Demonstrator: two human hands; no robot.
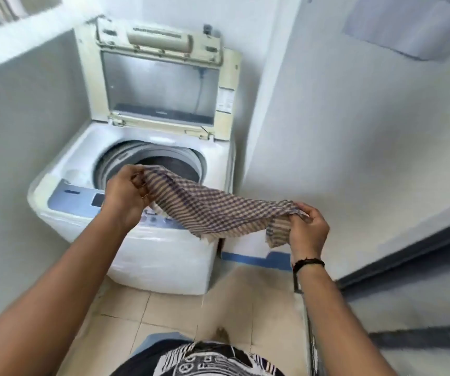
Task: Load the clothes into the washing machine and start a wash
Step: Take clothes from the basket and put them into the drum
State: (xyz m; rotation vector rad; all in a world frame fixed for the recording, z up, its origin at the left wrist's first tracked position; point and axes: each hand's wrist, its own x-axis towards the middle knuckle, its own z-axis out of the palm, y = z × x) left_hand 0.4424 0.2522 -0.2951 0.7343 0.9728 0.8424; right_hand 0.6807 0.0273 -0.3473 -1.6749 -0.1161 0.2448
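I see checked cloth [204, 204] stretched between both hands, long axis running from upper left down to right, above control panel [82, 198] of washing machine [164, 256]. Left hand [126, 191] pinches far end near drum [164, 164]; right hand [309, 226] pinches near end. Lid [158, 74] upright.

Beige floor tiles [169, 308]; blue strip [248, 258] at wall base.

Bright, even daylight, soft shadows, overall motion blur – edges smeared, wide-angle bending at the borders
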